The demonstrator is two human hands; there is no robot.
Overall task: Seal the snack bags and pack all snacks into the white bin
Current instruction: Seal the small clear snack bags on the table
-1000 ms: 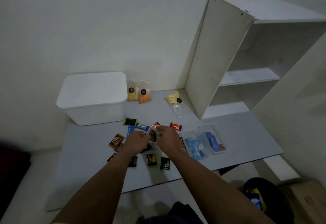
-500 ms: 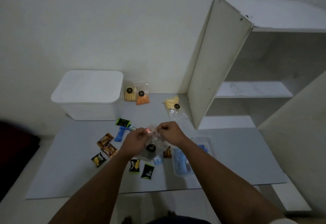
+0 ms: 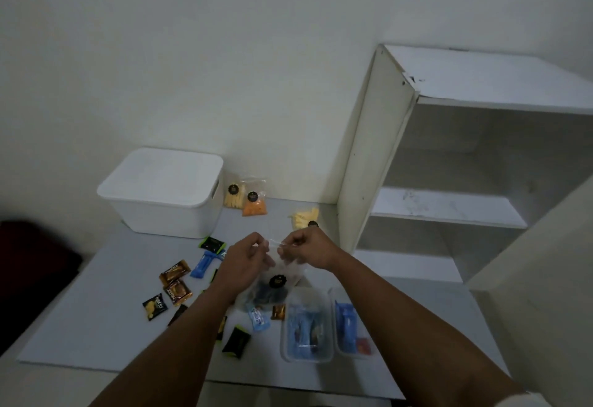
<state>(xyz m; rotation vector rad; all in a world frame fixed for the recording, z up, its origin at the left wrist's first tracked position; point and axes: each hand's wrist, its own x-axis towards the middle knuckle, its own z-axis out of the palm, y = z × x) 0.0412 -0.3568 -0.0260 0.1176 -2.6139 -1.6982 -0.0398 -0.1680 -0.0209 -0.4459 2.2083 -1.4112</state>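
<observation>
Clear snack bag [image 3: 276,273], with a round dark label and dark contents, hangs at frame centre above the worktop [image 3: 96,310], its top edge pinched between the left hand [image 3: 245,259] and the right hand [image 3: 308,251], fingers clamped on the plastic. Under it lie small wrapped snacks [image 3: 175,281], lower left, and two clear tubs [image 3: 306,325] lower right. The lidded white bin [image 3: 163,193] sits upper left, three sealed snack bags [image 3: 253,198] beside it, a white shelf unit [image 3: 449,182] at right.
</observation>
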